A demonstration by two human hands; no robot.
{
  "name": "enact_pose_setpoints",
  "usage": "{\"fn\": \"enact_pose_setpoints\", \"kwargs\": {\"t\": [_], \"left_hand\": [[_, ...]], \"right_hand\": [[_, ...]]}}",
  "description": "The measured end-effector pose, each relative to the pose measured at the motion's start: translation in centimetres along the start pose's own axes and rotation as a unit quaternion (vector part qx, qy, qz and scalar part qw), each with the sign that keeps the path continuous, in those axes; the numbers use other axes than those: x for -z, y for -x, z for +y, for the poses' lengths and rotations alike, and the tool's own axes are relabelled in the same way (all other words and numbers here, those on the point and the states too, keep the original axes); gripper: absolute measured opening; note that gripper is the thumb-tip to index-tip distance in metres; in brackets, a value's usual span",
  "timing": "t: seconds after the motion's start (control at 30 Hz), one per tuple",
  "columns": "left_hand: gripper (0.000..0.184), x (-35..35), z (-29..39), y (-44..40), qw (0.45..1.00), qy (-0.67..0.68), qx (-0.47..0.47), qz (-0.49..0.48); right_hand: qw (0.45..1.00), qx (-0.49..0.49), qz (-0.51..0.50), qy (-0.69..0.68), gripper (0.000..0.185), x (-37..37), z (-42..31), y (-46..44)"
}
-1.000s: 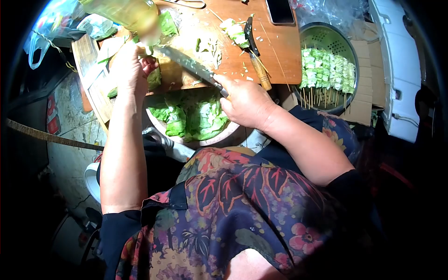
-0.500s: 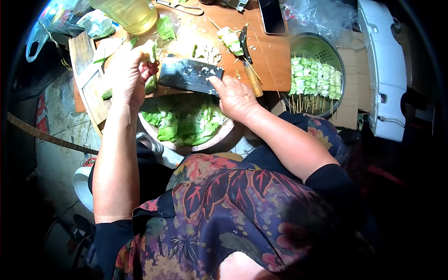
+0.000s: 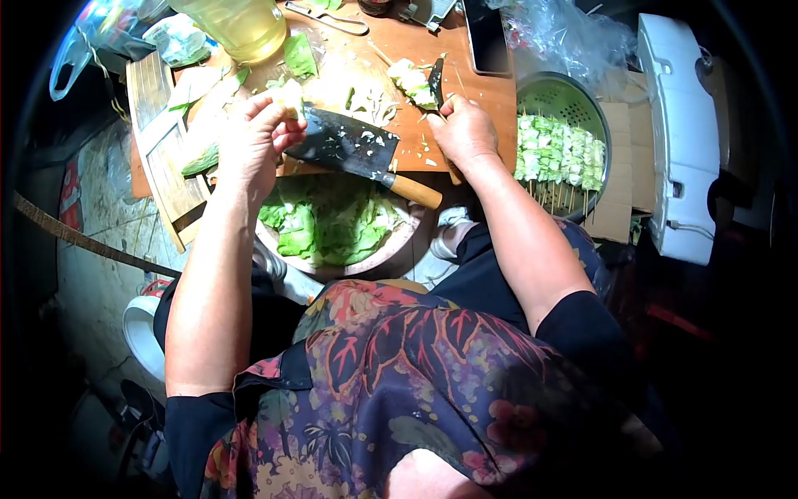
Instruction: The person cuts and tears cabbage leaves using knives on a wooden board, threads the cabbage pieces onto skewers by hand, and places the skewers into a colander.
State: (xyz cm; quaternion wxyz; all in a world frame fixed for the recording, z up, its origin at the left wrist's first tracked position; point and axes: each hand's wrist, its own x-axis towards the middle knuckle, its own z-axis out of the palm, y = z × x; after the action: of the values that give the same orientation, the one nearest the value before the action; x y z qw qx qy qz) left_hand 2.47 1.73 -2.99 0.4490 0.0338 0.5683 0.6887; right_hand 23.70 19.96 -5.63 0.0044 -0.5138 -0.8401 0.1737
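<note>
My left hand (image 3: 270, 137) pinches a pale green piece of cabbage leaf (image 3: 291, 97) above the left end of a cleaver (image 3: 349, 143). The cleaver lies flat on the wooden board, dotted with scraps, its handle past the front edge. My right hand (image 3: 467, 133) has thumb and forefinger closed at the lower part of a skewer threaded with folded cabbage (image 3: 411, 83). A small black-bladed knife (image 3: 436, 81) lies across that skewer, its wooden handle mostly under my right hand. Below the board edge stands a bowl of green leaves (image 3: 332, 224).
A metal colander (image 3: 603, 125) at right holds several finished cabbage skewers (image 3: 561, 150). A phone (image 3: 486, 37), tongs (image 3: 328, 18) and a jug of yellowish liquid (image 3: 241, 33) stand or lie at the back. A white foam box (image 3: 682, 141) is far right.
My right hand has let go of the cleaver and moved right to the skewer and small knife. The cleaver's handle now points down and right. My left hand still holds the leaf piece.
</note>
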Motion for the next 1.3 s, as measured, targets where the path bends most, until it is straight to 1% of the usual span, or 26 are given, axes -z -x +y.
{"fn": "enact_pose_setpoints", "kwargs": {"t": [0.13,0.2,0.23,0.3,0.33,0.37,0.43,0.47,0.5,0.57,0.7,0.77,0.8,0.9,0.97,1.0,1.07,1.13,1.3], "left_hand": [[0.037,0.1,0.0,0.0,1.000,-0.011,-0.004,0.001],[0.043,0.1,0.1,-0.1,1.000,-0.007,0.002,0.011],[0.043,0.3,0.1,-0.2,1.000,-0.006,0.000,0.015],[0.045,0.8,0.1,-0.4,0.999,0.020,-0.023,0.036],[0.045,1.1,0.2,-0.6,0.998,0.030,-0.031,0.042],[0.045,1.5,0.3,-0.9,0.998,0.028,-0.033,0.045],[0.046,1.9,0.5,-1.2,0.995,0.061,-0.039,0.062],[0.039,1.9,0.7,-1.1,0.995,0.062,-0.042,0.071],[0.039,1.9,0.8,-1.2,0.995,0.060,-0.042,0.072],[0.029,2.2,1.0,-1.3,0.996,0.029,-0.031,0.079],[0.029,2.2,1.3,-0.9,0.996,0.025,-0.042,0.081],[0.027,2.0,1.4,-0.6,0.993,0.059,-0.078,0.066],[0.027,2.0,1.4,-0.6,0.993,0.059,-0.079,0.066],[0.027,2.3,1.2,-0.9,0.992,0.036,-0.097,0.072],[0.027,2.4,1.0,-1.1,0.988,0.006,-0.133,0.075],[0.027,2.5,0.9,-1.1,0.988,0.005,-0.133,0.076],[0.030,2.5,0.7,-1.0,0.976,-0.058,-0.199,0.070],[0.031,2.3,0.6,-0.9,0.974,-0.074,-0.200,0.072],[0.035,1.6,0.8,-0.2,0.972,-0.115,-0.196,0.061]], "right_hand": [[0.999,0.022,0.017,-0.019,0.022,-1.1,0.7,-0.5],[0.991,0.102,0.064,-0.065,0.019,-1.0,0.3,-0.3],[0.990,0.106,0.062,-0.066,0.019,-0.8,-0.4,0.0],[0.966,0.141,0.034,-0.213,0.017,0.5,-2.0,1.3],[0.952,0.178,0.028,-0.246,0.016,1.6,-3.5,2.5],[0.939,0.219,0.015,-0.263,0.013,1.9,-4.2,3.4],[0.931,0.256,-0.054,-0.255,0.012,3.0,-5.5,5.6],[0.926,0.250,-0.083,-0.271,0.012,3.2,-5.9,6.5],[0.920,0.244,-0.112,-0.286,0.011,3.2,-6.2,7.2],[0.906,0.236,-0.142,-0.320,0.012,2.9,-6.5,7.9],[0.907,0.224,-0.157,-0.319,0.012,2.8,-6.7,8.1],[0.908,0.217,-0.163,-0.321,0.012,2.8,-6.6,8.1],[0.905,0.212,-0.167,-0.329,0.012,2.8,-6.6,8.1],[0.905,0.197,-0.176,-0.333,0.012,2.7,-6.8,8.1],[0.907,0.187,-0.183,-0.330,0.012,2.7,-6.9,8.1],[0.904,0.172,-0.192,-0.342,0.013,2.7,-7.0,8.2],[0.900,0.157,-0.202,-0.354,0.013,2.6,-7.1,8.2],[0.886,0.136,-0.223,-0.384,0.014,2.4,-7.2,8.4],[0.871,0.121,-0.229,-0.418,0.015,1.8,-7.1,8.9]]}}
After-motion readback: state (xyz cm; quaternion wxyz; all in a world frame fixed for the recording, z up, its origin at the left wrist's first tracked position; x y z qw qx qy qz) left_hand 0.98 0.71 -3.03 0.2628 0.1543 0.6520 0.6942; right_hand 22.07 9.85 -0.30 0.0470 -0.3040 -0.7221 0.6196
